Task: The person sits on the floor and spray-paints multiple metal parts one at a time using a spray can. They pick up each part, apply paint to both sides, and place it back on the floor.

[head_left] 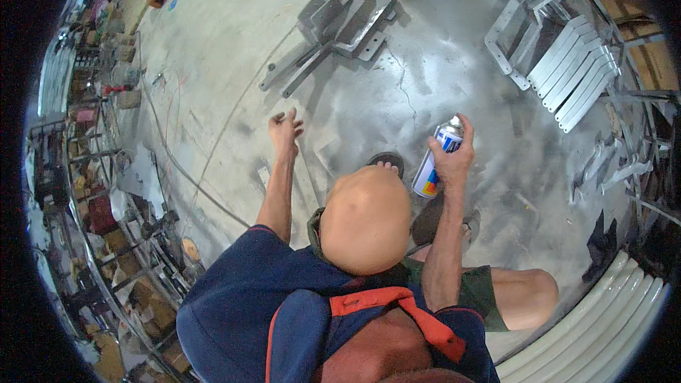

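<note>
My right hand (456,162) is wrapped round a spray can (428,174) with a white, blue and multicoloured label. Its forefinger rests at the top of the can, which is tilted, nozzle end away from me. My left hand (285,131) is raised over the floor with nothing in it, its fingers loosely bent and apart. Beyond it lies a cluster of grey bent metal brackets (320,51) with holes in them, which neither hand touches.
Light-grey metal slats (576,64) and angled metal frames (505,60) lie at the far right. Cluttered racks (106,241) line the left side. White curved tubes (589,323) lie at the lower right. Grey paint marks cover the cracked concrete floor (397,92).
</note>
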`<state>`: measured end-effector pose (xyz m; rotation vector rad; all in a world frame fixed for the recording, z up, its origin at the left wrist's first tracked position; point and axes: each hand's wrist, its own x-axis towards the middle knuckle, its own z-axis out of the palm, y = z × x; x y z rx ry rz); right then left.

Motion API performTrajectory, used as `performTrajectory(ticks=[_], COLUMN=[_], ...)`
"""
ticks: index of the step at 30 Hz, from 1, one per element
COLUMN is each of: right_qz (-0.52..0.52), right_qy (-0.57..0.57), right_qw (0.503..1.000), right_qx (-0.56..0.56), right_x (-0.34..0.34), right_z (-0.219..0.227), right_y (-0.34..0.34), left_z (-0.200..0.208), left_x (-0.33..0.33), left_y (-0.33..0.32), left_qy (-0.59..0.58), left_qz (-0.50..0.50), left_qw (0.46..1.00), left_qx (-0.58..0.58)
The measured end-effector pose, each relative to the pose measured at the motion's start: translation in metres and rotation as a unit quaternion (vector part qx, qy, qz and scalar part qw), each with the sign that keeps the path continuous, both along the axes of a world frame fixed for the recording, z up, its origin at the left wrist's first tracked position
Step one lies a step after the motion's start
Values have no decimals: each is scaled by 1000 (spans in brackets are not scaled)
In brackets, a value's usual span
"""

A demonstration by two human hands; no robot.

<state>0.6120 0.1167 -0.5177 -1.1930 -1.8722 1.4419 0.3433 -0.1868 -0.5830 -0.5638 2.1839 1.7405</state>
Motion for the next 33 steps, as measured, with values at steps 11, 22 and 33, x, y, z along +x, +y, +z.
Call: performTrajectory(ticks=[11, 22, 33], right_qz=[-25, -54, -2], right_qy=[-3, 67, 129], right_qw=[992, 991, 976], right_qx=[126, 105, 175], right_x=[20, 17, -15], right_z=[-4, 34, 99], right_y=[12, 17, 45], left_z=[26, 327, 390], left_x=[-47, -128, -167], left_y=[23, 255, 395], left_qy=[191, 665, 715], left_qz=[-177, -489, -587], left_qw=[960, 441, 297], left_qx=[-100, -353, -237])
